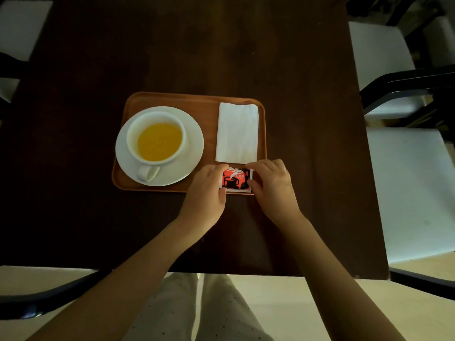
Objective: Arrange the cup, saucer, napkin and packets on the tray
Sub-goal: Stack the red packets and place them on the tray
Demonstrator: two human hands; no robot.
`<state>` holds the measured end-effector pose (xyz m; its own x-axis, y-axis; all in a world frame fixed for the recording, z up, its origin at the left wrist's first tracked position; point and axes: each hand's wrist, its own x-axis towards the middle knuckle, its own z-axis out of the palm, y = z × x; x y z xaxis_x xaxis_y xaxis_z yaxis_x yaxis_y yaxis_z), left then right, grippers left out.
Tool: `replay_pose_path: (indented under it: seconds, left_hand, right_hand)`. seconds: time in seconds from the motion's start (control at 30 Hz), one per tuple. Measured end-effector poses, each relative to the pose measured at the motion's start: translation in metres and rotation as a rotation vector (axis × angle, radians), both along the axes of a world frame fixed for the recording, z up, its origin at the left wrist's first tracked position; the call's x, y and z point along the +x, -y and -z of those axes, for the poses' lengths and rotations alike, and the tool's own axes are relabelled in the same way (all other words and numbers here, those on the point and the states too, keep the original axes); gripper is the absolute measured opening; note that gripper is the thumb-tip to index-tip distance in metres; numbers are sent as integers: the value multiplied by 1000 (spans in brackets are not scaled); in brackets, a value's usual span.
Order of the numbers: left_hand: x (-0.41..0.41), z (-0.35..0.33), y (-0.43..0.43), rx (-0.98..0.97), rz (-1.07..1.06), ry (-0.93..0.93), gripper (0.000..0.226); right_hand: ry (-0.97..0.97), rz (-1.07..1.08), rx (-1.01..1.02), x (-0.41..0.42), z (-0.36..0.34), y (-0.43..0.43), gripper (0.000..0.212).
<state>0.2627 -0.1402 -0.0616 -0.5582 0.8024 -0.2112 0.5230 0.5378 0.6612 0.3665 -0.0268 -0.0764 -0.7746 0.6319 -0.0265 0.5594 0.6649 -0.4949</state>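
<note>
We cannot see the near right corner of the tray point(172, 99): both hands cover it. The left hand point(205, 190) hides the left edge of the red packet point(235, 180), the right hand point(270, 185) its right edge, so we cannot tell whether one packet or several lie stacked there. Its small print is too small to read. The tabletop point(246, 57) is so dark that its surface detail is lost. The white chairs point(413, 188) are cut off by the picture's edges.

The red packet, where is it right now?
In the head view, the red packet sits at the tray's near right corner, just below the napkin, held between the left hand and right hand.
</note>
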Motion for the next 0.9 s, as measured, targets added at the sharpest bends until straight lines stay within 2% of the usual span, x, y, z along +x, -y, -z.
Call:
replay_pose_path:
  seconds: [0.2,0.33,0.57,0.9]
  left_hand:
    - [-1,0,2,11,-23,-19,43]
    - [-5,0,-3,30,-58,-80,41]
    - [-9,8,-23,-58,0,-149,42]
    - [-4,12,-27,-83,7,-209,40]
  right_hand:
    - [-48,26,4,-1,1,2,28]
    - [-74,80,94,-9,1,-13,25]
    - [121,-73,185,-31,6,-42,30]
    - [75,-139,184,-31,15,-55,26]
